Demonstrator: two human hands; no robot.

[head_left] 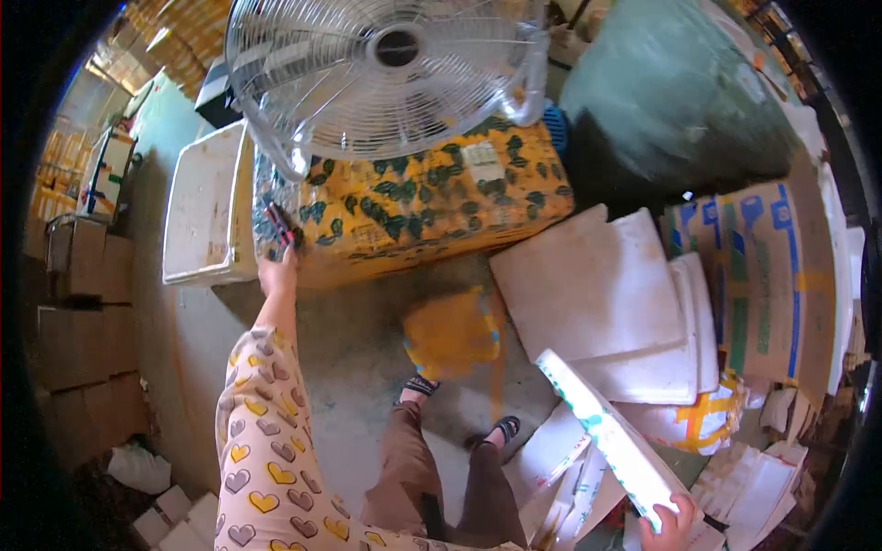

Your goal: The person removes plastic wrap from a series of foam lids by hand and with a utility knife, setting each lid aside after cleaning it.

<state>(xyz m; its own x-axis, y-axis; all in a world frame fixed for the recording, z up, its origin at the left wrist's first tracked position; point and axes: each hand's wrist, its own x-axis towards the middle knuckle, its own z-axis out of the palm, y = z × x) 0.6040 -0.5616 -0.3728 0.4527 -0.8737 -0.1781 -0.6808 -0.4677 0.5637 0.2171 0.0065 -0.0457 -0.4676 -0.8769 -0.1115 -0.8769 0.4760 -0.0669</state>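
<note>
My left hand [278, 270] is closed round a slim red and black tool [278, 225], its exact kind unclear. That hand is at the near left corner of a large box [395, 207] wrapped in orange with dark green leaf print. At the lower right, my right hand [671, 525] grips the near end of a long white foam panel [602, 432] with green print. The panel slants up and left, over flat white pieces near my feet. A blurred orange-brown piece [450, 332] shows above the floor between the box and my feet.
A metal floor fan [395, 69] rests on the wrapped box. Left of it stands a white foam box [209, 207]. White foam sheets [597, 294] and flattened cardboard [758, 266] lie to the right, below a large greenish wrapped bulk [671, 83]. Brown cartons [83, 344] are stacked far left.
</note>
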